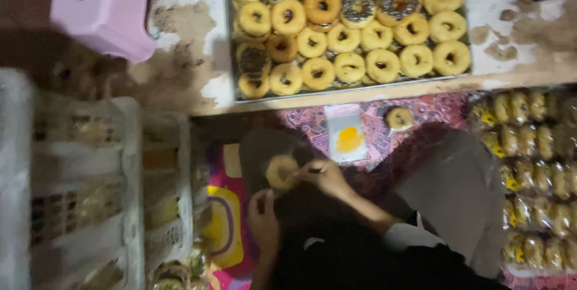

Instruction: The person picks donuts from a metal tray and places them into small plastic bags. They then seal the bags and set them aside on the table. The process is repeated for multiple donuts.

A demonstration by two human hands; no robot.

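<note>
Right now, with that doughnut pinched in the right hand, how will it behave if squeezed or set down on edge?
The doughnut looks soft and light, so the right hand could probably dent it. Being a ring, it would likely roll or topple on edge. Its surface may be greasy; the blur hides that. The left hand is below, apart.

The doughnuts (348, 25) on the grey tray (228, 37) are golden yellow, a few deeper orange-brown, several topped dark brown with pale sprinkles. The stool (105, 10) is pale pink. The bench (186, 43) shows patchy white over brown. The floor mat (225, 218) is bright pink with yellow and purple shapes. The small bag (347, 134) is clear white with an orange blot. The crates (132, 194) are white.
</note>
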